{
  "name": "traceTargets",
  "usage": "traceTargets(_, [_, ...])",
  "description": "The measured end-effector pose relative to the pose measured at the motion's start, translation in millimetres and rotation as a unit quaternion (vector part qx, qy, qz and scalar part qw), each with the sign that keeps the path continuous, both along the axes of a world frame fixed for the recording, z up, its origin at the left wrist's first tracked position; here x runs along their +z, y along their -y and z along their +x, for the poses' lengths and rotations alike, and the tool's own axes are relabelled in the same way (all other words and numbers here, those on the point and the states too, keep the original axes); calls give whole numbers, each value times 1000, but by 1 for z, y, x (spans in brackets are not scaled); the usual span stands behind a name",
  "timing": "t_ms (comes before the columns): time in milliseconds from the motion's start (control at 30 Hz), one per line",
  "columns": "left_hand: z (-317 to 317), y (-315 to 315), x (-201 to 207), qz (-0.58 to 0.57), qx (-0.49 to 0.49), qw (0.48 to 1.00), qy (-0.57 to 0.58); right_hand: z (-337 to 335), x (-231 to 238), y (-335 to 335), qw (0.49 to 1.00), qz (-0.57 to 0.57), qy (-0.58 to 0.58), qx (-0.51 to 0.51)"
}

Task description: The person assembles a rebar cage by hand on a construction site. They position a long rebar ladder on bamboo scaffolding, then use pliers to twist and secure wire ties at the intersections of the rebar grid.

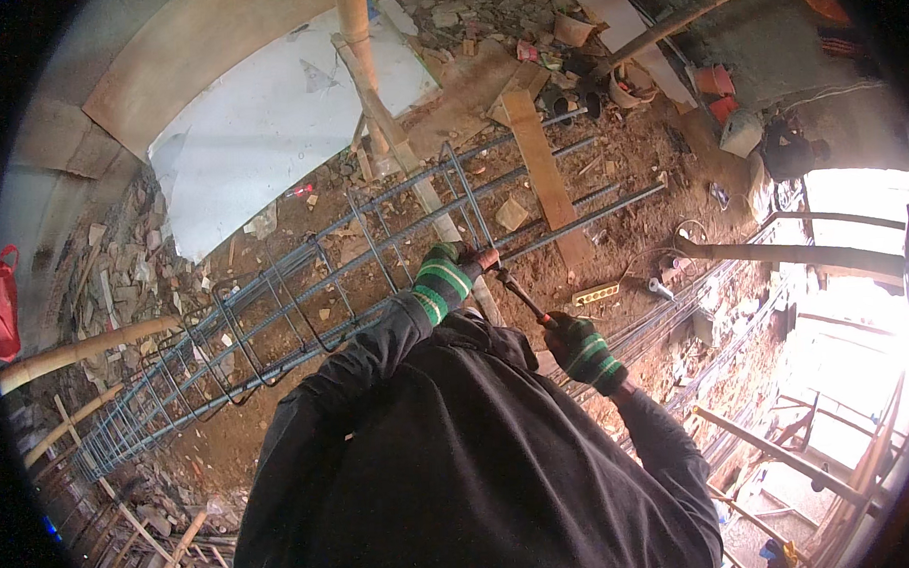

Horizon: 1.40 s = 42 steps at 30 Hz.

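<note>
A long rebar cage (pixel 371 239) of grey bars and square stirrups stretches from the lower left toward the upper right in front of me. My left hand (pixel 446 281), in a green-striped glove with bare fingertips, is closed at a bar near a stirrup. Its thumb points right, and what lies under the fingers is partly hidden. My right hand (pixel 582 353), gloved alike, grips the handle end of a slim dark tool with reddish parts (pixel 521 294). That tool slants up to the left, its tip close to my left fingertips. The kind of tool is unclear.
A wooden plank (pixel 541 171) lies under the cage's right end. Behind stand a bamboo post (pixel 356 47) and a large white sheet (pixel 279 120). A yellow power strip (pixel 595 294) rests on the dirt to the right, near loose bars (pixel 656 322). Rubble (pixel 124 286) covers the left ground.
</note>
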<state>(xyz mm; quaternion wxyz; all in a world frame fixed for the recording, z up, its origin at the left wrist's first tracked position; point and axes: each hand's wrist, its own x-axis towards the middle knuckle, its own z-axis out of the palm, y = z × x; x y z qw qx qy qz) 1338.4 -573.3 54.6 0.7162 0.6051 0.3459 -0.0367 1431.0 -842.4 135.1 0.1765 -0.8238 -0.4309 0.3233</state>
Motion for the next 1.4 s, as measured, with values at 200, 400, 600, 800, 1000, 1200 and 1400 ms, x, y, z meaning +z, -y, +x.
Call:
traceTargets(200, [3,-2,7,-3,-25,998,-57,-29,-29,-3,990,63,-7,-129])
traceTargets(400, [0,0,4,-7,-17,1000,-5,-30,11,-5,995,49,30,-88])
traceTargets(600, [2,2,1,13,-16,1000,-16,-24,20,-13,988,132,82,21])
traceTargets(800, [-2,0,7,33,-31,999,-2,-29,-14,-11,999,-5,40,-35])
traceTargets(1000, [2,1,21,31,-12,998,-52,-26,-25,-10,998,-18,55,-38])
traceTargets(1200, [2,-3,26,-46,-7,997,-55,-23,-30,-10,992,-53,-33,-105])
traceTargets(1400, [-17,30,51,361,158,906,156,-8,-61,13,987,20,-159,23])
